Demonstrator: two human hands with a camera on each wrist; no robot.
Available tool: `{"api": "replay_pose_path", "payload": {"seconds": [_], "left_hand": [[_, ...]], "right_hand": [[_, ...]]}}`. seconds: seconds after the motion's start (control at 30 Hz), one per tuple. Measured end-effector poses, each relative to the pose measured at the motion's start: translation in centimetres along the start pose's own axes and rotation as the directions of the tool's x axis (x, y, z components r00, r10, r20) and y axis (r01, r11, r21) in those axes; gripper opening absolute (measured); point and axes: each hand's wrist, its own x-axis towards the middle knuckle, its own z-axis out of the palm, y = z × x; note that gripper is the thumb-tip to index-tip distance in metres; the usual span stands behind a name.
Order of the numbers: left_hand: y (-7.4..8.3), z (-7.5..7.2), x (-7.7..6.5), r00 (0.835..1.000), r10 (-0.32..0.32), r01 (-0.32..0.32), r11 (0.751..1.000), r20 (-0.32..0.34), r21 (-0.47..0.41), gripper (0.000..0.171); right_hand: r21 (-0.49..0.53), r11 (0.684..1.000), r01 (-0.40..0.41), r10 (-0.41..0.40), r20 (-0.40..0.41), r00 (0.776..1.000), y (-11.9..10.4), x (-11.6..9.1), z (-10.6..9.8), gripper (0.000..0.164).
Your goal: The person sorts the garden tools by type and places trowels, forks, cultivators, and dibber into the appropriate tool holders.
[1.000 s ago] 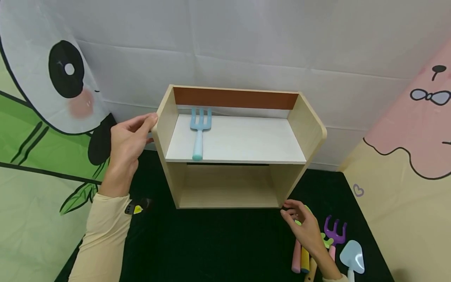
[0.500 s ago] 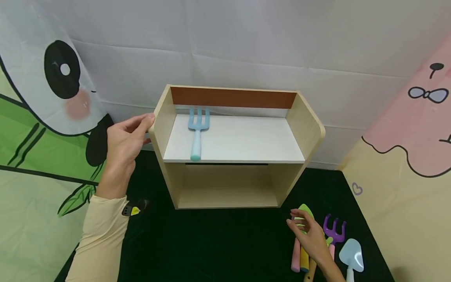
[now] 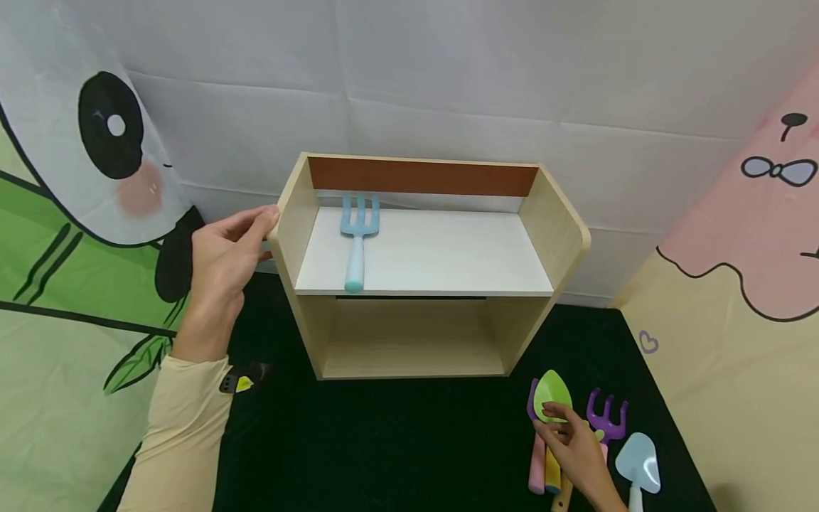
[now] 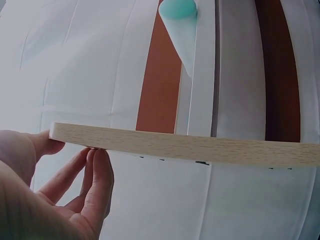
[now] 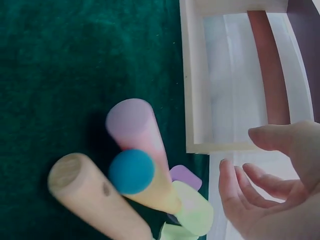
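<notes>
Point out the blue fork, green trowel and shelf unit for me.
Blue fork (image 3: pixel 357 249): head view, upper handle.
Green trowel (image 3: pixel 552 389): head view, blade.
Shelf unit (image 3: pixel 441 256): head view, bare white upper shelf.

The head camera looked forward and down from above, far enough back to take in the whole shelf (image 3: pixel 448 249), both hands and much of the tabletop (image 3: pixel 384 441). The left wrist camera faced the shelf's side panel from close behind the left hand (image 4: pixel 75 190); the right looked closely past the right hand (image 5: pixel 275 185) at tool handles (image 5: pixel 140 125). Both wrist views lay sideways, sharing parts of the shelf with the head view.
</notes>
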Motion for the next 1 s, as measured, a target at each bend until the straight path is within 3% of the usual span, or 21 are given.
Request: {"api": "replay_pose_path", "payload": {"seconds": [0.2, 0.43, 1.0], "left_hand": [[-0.1, 0.0, 0.0, 1.0, -0.001, 0.001, 1.0, 0.003, -0.004, 0.054], [-0.1, 0.0, 0.1, 1.0, 0.0, 0.0, 1.0, 0.006, -0.001, 0.054], [-0.1, 0.0, 0.1, 1.0, -0.002, 0.002, 1.0, 0.01, -0.005, 0.055]], "right_hand": [[-0.07, 0.997, -0.02, 0.02, -0.011, 1.0, 0.9, -0.4, 0.1, 0.042], [-0.141, 0.988, -0.057, 0.057, -0.004, 0.998, 2.0, -0.5, 0.1, 0.045], [-0.18, 0.973, -0.143, 0.159, 0.078, 0.984, 3.3, -0.2, 0.0, 0.052]]}}
